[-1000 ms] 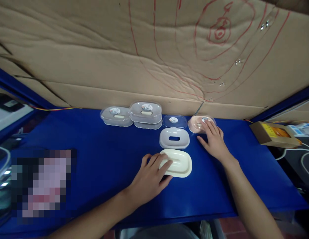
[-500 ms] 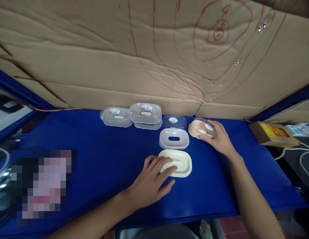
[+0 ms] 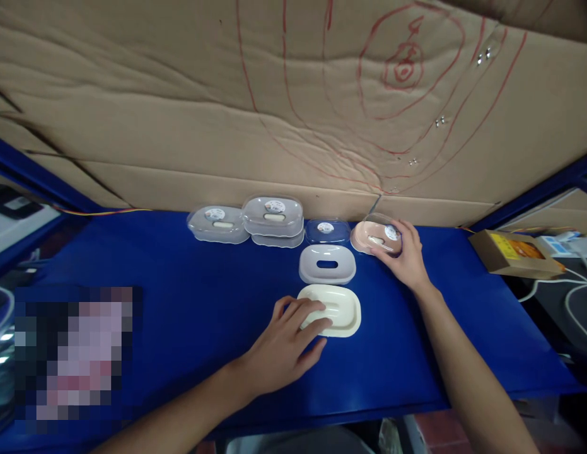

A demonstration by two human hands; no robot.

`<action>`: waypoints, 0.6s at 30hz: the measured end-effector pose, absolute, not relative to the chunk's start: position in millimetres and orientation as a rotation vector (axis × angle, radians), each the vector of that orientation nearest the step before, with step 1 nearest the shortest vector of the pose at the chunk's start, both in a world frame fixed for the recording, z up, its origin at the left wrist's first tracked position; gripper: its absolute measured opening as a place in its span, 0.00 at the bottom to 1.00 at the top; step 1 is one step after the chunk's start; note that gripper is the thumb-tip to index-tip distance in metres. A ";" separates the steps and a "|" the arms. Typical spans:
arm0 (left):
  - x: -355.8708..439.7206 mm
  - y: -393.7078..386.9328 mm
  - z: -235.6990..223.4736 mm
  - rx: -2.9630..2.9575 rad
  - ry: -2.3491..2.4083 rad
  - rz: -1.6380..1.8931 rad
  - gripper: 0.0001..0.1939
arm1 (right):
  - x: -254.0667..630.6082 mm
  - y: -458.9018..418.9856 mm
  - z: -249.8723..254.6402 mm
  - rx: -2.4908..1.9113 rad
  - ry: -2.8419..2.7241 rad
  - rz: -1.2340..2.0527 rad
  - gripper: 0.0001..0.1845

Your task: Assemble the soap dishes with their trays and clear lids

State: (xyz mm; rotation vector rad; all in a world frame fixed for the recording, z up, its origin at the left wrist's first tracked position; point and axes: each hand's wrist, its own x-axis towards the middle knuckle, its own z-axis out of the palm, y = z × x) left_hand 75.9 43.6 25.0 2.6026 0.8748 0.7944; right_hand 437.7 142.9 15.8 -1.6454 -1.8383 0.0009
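Observation:
My left hand [image 3: 286, 337] lies over the left side of a cream oval soap dish tray [image 3: 343, 307], its fingers spread and touching it. Just behind that tray is a light grey oval piece with a slot [image 3: 312, 268]. Farther right, my right hand [image 3: 409, 255] grips the clear lid [image 3: 389, 222] of a pink soap dish [image 3: 364, 236] between thumb and fingers. This lid carries a round white label and looks tilted over the pink part. A separate clear lid [image 3: 338, 230] with a label lies left of the pink dish.
Several grey soap dishes with clear lids [image 3: 217, 230] stand along the back left, two of them stacked. A cardboard wall [image 3: 180, 139] closes off the rear of the blue table [image 3: 189, 296]. At the right edge sits a small cardboard box [image 3: 515, 255] beside white cables [image 3: 534, 290].
The clear lid in my right hand has tilted up from the pink dish. My left hand stays on the cream tray. The whole view has shifted slightly.

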 end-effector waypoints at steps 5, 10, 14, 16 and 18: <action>73.9 43.9 26.0 2.626 0.844 0.783 0.11 | 441.8 102.4 45.5 -1.540 -2.088 0.290 0.41; 73.9 40.7 27.6 2.667 0.791 0.770 0.09 | 447.8 81.2 52.5 -1.587 -2.165 0.423 0.38; 74.5 36.6 31.8 2.722 0.750 0.735 0.08 | 447.1 81.0 53.6 -1.624 -2.123 0.324 0.38; 74.5 35.4 33.3 2.736 0.743 0.712 0.08 | 446.1 83.8 53.6 -1.634 -2.094 0.279 0.37; 74.4 35.0 33.4 2.745 0.749 0.699 0.08 | 446.2 91.1 51.8 -1.627 -2.070 0.232 0.38</action>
